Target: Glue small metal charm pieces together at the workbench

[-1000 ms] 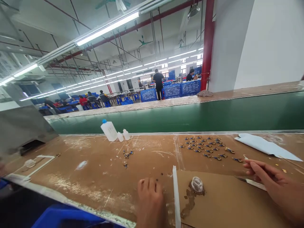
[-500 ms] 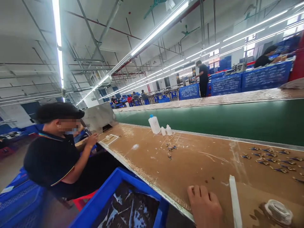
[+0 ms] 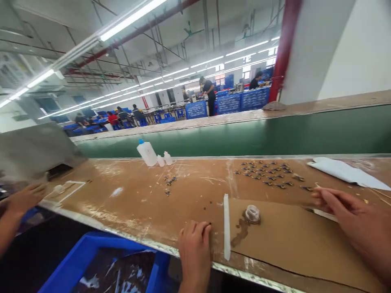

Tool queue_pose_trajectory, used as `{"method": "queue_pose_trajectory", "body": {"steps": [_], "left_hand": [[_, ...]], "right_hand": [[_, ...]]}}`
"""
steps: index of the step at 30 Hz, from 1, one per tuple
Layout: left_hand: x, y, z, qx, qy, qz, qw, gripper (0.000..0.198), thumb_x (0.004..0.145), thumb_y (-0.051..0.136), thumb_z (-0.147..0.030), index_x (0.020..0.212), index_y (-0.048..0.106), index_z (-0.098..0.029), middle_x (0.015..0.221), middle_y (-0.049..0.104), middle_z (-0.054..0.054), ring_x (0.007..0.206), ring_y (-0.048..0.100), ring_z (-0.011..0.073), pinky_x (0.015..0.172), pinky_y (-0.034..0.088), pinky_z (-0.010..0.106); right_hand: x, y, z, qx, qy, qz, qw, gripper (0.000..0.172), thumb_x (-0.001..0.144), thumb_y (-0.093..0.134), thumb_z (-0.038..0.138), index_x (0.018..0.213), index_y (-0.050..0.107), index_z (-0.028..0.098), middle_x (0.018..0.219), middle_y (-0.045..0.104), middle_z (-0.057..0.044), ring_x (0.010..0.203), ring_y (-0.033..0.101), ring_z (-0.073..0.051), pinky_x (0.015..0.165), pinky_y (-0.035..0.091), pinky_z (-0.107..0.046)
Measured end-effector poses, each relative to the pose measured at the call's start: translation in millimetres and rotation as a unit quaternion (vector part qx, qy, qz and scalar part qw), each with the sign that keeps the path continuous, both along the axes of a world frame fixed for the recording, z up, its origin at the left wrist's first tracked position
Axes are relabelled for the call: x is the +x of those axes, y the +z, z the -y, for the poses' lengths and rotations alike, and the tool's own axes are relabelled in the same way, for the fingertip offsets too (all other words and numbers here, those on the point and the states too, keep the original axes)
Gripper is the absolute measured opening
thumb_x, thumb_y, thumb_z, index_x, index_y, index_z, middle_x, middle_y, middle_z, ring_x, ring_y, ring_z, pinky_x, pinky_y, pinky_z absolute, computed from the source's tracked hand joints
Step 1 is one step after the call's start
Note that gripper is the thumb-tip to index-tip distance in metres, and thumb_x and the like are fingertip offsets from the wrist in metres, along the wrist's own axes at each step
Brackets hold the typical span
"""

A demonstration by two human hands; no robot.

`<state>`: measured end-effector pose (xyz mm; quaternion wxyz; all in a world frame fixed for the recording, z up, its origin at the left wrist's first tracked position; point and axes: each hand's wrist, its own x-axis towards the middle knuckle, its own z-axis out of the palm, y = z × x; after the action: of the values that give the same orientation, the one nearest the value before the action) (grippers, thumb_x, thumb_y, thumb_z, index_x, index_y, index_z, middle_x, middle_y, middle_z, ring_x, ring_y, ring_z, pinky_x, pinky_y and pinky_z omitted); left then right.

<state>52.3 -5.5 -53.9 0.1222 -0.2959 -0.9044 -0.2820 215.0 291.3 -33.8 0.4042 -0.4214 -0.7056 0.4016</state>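
Observation:
My left hand (image 3: 195,248) rests on the near edge of the brown worktop, fingers curled together. A tiny dark bit shows at its fingertips, too small to name. Over at the right, my right hand (image 3: 351,215) is closed in a pinch; a thin pale stick (image 3: 317,185) pokes out at the fingertips. Just beyond it lie several small dark-blue and gold metal pieces (image 3: 271,178). Between my hands, a small clear glass dish (image 3: 253,213) stands on a cardboard sheet (image 3: 284,236), with wet brown stains beside it. White tape (image 3: 226,228) runs along the sheet's left edge.
A white bottle with blue cap (image 3: 147,154) and two small dropper bottles (image 3: 167,158) stand behind a little pile of similar pieces (image 3: 168,183). A co-worker's hand (image 3: 27,197) is at left. A blue crate (image 3: 76,260) sits below the edge; white sheeting (image 3: 348,170) lies at right.
The view has swung right, bringing my right hand, the pinched stick and the white sheeting into sight. My left hand still rests near the table's edge.

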Motion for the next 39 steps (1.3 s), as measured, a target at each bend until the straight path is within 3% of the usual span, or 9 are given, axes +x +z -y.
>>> {"method": "queue_pose_trajectory", "body": {"steps": [2,5,14,17,20,24,30,34,39], "left_hand": [[-6.0,-7.8,9.3,0.018,-0.023,-0.042,0.999,0.022,0.088,0.046,-0.031,0.089,0.067,-0.025,0.084,0.065,0.003,0.08,0.058,0.0188,0.073,0.04,0.034],[-10.8,-15.8,16.9,0.036,-0.027,-0.115,0.992,0.024,0.088,0.045,-0.031,0.093,0.067,-0.024,0.085,0.064,0.004,0.08,0.056,0.0187,0.07,0.04,0.033],[-12.7,-11.3,12.9,0.038,-0.059,-0.14,0.988,0.023,0.086,0.047,-0.029,0.095,0.069,-0.025,0.08,0.062,0.005,0.077,0.054,0.0187,0.07,0.039,0.033],[-31.0,-3.5,17.2,0.029,-0.024,-0.093,0.995,0.024,0.084,0.048,-0.034,0.089,0.07,-0.024,0.081,0.064,0.004,0.075,0.056,0.019,0.069,0.041,0.032],[-62.6,13.8,21.8,-0.041,0.084,-0.005,0.996,0.028,0.085,0.046,-0.035,0.095,0.068,-0.021,0.088,0.066,0.005,0.08,0.059,0.0192,0.071,0.042,0.03],[-108.6,39.5,21.5,-0.134,0.205,0.061,0.968,0.036,0.088,0.04,-0.036,0.11,0.06,-0.016,0.092,0.067,0.008,0.086,0.061,0.0225,0.07,0.042,0.031],[-145.4,47.2,13.4,-0.171,0.225,0.027,0.959,0.04,0.085,0.044,-0.041,0.1,0.062,-0.009,0.1,0.064,0.018,0.094,0.059,0.0307,0.071,0.04,0.036],[-148.9,43.8,16.6,-0.191,0.203,0.008,0.96,0.031,0.086,0.04,-0.032,0.088,0.065,-0.014,0.097,0.064,0.015,0.09,0.06,0.0269,0.07,0.04,0.033],[-144.0,42.7,27.4,-0.194,0.171,-0.021,0.966,0.034,0.089,0.034,-0.03,0.09,0.065,-0.016,0.094,0.066,0.014,0.088,0.06,0.0262,0.071,0.038,0.033]], "right_hand": [[-0.3,1.9,-10.6,-0.074,0.0,-0.064,0.995,0.033,0.064,0.061,0.054,0.076,0.064,0.023,0.083,0.065,-0.008,0.068,0.059,-0.018,0.071,0.052,-0.036],[-7.5,1.5,-9.8,-0.096,0.001,-0.102,0.99,0.04,0.053,0.062,0.055,0.075,0.064,0.021,0.083,0.065,-0.007,0.068,0.057,-0.016,0.074,0.052,-0.034],[-7.5,4.4,-4.1,-0.101,-0.006,-0.095,0.99,0.043,0.057,0.06,0.054,0.079,0.064,0.017,0.081,0.063,-0.004,0.067,0.055,-0.012,0.072,0.053,-0.028],[-7.6,4.4,-4.0,-0.103,-0.007,-0.09,0.991,0.043,0.056,0.059,0.054,0.078,0.064,0.017,0.079,0.063,-0.004,0.067,0.055,-0.013,0.073,0.053,-0.03],[-8.0,5.5,-3.6,-0.109,-0.01,-0.088,0.99,0.042,0.054,0.059,0.054,0.076,0.064,0.018,0.079,0.063,-0.004,0.067,0.056,-0.014,0.075,0.052,-0.033],[-9.5,12.4,-1.7,-0.134,-0.03,-0.057,0.989,0.045,0.047,0.056,0.055,0.075,0.065,0.021,0.077,0.064,-0.004,0.068,0.057,-0.017,0.081,0.051,-0.037],[-10.9,18.3,0.2,-0.142,-0.026,-0.038,0.989,0.043,0.045,0.056,0.054,0.073,0.066,0.023,0.078,0.067,-0.007,0.067,0.059,-0.019,0.078,0.051,-0.039],[-10.7,4.5,-9.0,-0.121,-0.011,-0.049,0.991,0.045,0.049,0.058,0.058,0.074,0.066,0.022,0.08,0.067,-0.007,0.066,0.06,-0.019,0.072,0.051,-0.037],[-9.6,-10.6,-17.0,-0.097,0.014,-0.063,0.993,0.046,0.057,0.057,0.06,0.078,0.065,0.02,0.078,0.066,-0.006,0.066,0.059,-0.017,0.069,0.051,-0.033]]}}
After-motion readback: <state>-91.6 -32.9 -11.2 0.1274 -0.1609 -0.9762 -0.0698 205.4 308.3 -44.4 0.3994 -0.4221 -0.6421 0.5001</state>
